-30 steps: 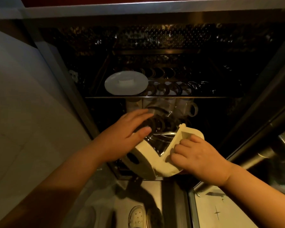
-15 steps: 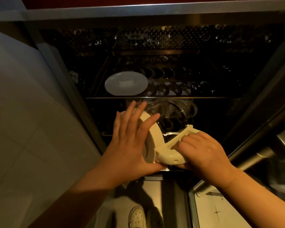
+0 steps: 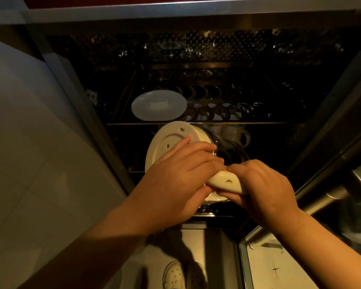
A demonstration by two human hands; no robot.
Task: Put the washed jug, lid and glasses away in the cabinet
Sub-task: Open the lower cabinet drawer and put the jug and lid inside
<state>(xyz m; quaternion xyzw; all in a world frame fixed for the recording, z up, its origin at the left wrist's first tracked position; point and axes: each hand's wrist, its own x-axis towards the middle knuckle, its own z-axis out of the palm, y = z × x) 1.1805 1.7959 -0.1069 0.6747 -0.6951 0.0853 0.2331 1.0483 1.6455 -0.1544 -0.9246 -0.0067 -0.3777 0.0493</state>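
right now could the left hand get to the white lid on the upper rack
Probably not yet: the left hand is holding the jug with the right hand. The white lid lies uncovered on the rack just above.

No legible text, label, brand, number or sign observed on any surface in the head view. Cabinet interior is dim; any markings there cannot be resolved.

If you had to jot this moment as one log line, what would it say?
left hand grips jug base | right hand grips handle | jug tipped sideways at lower rack | lid on upper rack
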